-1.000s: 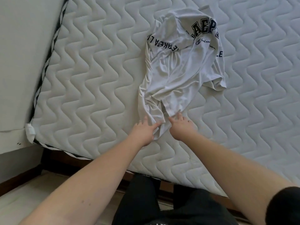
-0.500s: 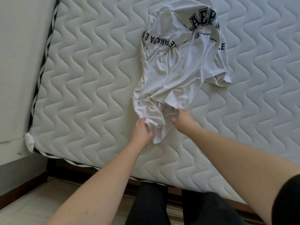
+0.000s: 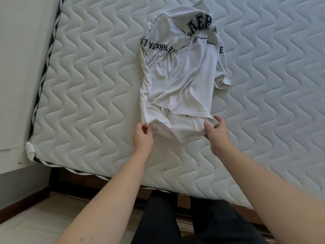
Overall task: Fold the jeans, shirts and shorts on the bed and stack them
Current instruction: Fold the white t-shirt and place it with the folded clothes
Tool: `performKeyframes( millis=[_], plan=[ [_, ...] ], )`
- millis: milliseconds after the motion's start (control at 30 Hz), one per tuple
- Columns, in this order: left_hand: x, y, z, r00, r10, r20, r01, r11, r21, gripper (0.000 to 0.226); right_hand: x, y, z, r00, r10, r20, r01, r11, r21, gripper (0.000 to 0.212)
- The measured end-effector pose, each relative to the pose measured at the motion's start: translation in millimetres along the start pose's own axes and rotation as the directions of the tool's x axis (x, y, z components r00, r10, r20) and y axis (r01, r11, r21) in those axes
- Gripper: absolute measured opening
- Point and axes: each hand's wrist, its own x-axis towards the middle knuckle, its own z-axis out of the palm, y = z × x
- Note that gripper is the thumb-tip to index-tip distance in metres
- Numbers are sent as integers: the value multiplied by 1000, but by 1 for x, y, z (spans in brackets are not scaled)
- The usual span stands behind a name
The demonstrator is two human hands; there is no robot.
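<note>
White shirt (image 3: 182, 80) w/ dark block lettering lies crumpled on the quilted mattress (image 3: 91, 85), roughly centre-frame, stretching from approx 12 o'clock down toward 6; one sleeve sticks out at approx 3 o'clock of the bundle. Left hand (image 3: 142, 138) sits at the shirt's 7 o'clock corner, thumb and fingers pinching the hem edge (narrow pinch, only a small bit of cloth in it). Right hand (image 3: 217, 133) is at the 5 o'clock corner, fingers curled round a bunch of the bottom hem, thumb on top. Both hands are near the bed's front edge, hem slack between them. Wall (image 3: 22, 67) runs along the mattress at 9 o'clock; the person's dark trousers (image 3: 202, 224) show at 6 o'clock, below the bed edge.
</note>
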Motion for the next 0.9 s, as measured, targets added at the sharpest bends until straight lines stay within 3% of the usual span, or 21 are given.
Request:
performKeyframes(
  millis=[133,300,467,633,900],
  plan=[
    [-17,19,4,995,-88,47,99,921,-377,7,-4,-3,-33,999,-18,-26,16,999,-51,9],
    [-43,38,4,997,-70,44,82,791,-607,9,-11,-7,-73,972,-120,-201,94,986,-137,20],
    [-77,55,15,994,-16,109,76,819,-569,15,-27,-11,-97,981,-186,-49,182,981,-70,14],
    [-108,82,16,980,61,189,45,860,-508,26,-48,-20,-126,976,-215,-20,214,977,-19,19],
    [-149,120,-11,978,128,166,-54,918,-392,35,-82,-21,-179,978,-196,67,204,967,-151,19]
  ],
)
